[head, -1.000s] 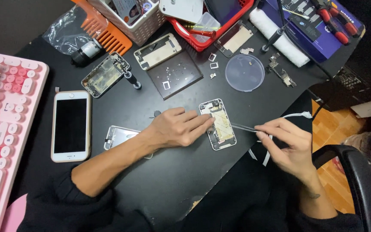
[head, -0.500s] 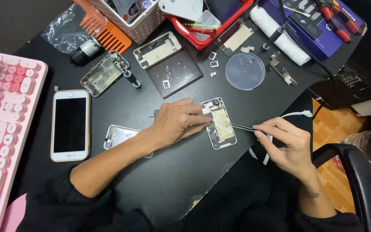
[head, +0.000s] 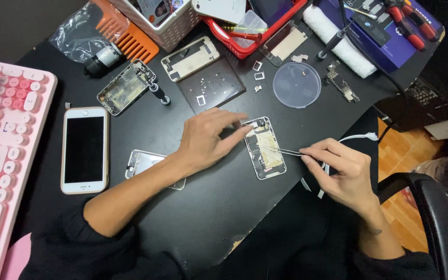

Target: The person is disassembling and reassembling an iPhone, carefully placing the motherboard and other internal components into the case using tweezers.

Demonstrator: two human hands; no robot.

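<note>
An opened phone body (head: 265, 151) lies on the black table (head: 224, 207), its insides showing. My left hand (head: 208, 139) rests beside it, fingertips pressing on its upper left edge. My right hand (head: 340, 171) pinches thin metal tweezers (head: 281, 150) whose tips reach into the middle of the phone body. A white cable (head: 353, 139) runs under my right hand.
A white phone (head: 84, 149) lies screen-up at the left, beside a pink keyboard (head: 3, 155). Another frame (head: 143, 163) is half under my left forearm. Further back are an opened phone (head: 125, 87), a back cover (head: 190, 58), a dark mat (head: 211, 85), a clear round lid (head: 296, 84), a red tray (head: 255, 31) and a basket (head: 162, 21). A chair arm (head: 431, 207) stands at right.
My left hand has opened its fingers and slid a little along the phone's upper edge. The tweezers stay inside the phone body with only a small shift.
</note>
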